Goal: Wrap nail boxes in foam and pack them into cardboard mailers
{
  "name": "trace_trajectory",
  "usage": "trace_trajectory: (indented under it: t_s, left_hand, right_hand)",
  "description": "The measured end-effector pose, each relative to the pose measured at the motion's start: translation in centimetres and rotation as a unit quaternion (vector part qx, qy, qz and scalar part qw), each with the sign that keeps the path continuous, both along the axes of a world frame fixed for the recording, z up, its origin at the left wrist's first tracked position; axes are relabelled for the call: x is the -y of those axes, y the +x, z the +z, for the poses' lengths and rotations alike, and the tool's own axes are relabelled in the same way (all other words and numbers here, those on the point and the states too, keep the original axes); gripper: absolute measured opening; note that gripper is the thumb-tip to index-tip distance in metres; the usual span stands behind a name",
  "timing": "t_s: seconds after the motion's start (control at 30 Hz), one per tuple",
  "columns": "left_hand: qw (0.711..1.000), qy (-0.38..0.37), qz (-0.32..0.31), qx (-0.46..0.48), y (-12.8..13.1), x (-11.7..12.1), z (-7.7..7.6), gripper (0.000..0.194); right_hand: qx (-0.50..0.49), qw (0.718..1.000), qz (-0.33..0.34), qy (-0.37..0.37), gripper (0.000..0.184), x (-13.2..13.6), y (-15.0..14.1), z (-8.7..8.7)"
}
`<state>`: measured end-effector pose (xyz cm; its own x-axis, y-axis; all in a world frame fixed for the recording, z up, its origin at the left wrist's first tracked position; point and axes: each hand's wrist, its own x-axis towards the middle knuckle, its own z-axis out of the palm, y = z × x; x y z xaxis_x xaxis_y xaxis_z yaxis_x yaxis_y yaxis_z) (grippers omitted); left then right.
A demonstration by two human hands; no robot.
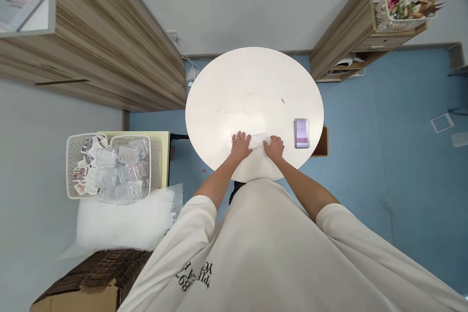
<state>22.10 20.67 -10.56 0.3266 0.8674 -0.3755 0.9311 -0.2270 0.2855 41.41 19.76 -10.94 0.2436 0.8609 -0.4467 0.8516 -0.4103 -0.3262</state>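
Note:
A small white wrapped bundle (258, 140) lies near the front edge of the round white table (252, 73). It looks like thin foam or film, and what is inside cannot be made out. My left hand (241, 145), with a ring on one finger, holds the bundle's left end under bent fingers. At the opposite end, my right hand (274, 147) has its fingers curled onto the bundle. Both palms face down, close to the tabletop. To the right of my right hand lies a phone (302, 133) with its screen lit.
At left, white baskets (156, 156) hold clear plastic packs (127, 173) and printed cards. Below them lies a stack of white foam sheets (124, 222), beside a cardboard box (84, 292). Wooden cabinets (120, 34) flank the table. A basket of dried flowers (409, 9) stands at upper right.

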Motion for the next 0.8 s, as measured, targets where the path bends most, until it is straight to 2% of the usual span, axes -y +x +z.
trace_trajectory:
  t_s: [0.17,0.33,0.43,0.57,0.63,0.73,0.8]
  left_hand:
    - [0.999,-0.006,0.018,0.030,0.3,0.3,0.5,0.073]
    - [0.997,0.024,0.005,0.069,1.6,0.8,1.4,0.060]
    - [0.997,0.018,-0.016,0.068,2.6,0.8,1.4,0.056]
    - [1.000,0.008,-0.015,0.022,3.0,0.5,1.1,0.069]
    - [1.000,0.010,-0.014,0.023,2.8,0.4,1.2,0.074]
    - [0.999,0.003,-0.004,0.044,2.1,0.3,1.4,0.077]
    - [0.999,-0.006,0.008,0.051,1.8,0.3,1.6,0.081]
  right_hand:
    - [0.024,1.000,-0.007,-0.018,0.039,-0.3,-0.7,0.2]
    - [-0.021,0.996,-0.086,0.020,0.027,-0.5,-1.5,-0.4]
    - [-0.027,0.994,-0.104,-0.015,0.021,-0.8,-1.7,-0.5]
    - [-0.016,0.994,-0.080,-0.073,0.012,-1.4,-1.5,-0.2]
    - [-0.053,0.993,-0.083,-0.072,0.018,-1.4,-1.2,-0.1]
    - [-0.137,0.983,-0.109,-0.054,0.037,-1.0,-1.0,0.1]
    - [-0.172,0.978,-0.105,-0.047,0.041,-0.7,-1.2,0.4]
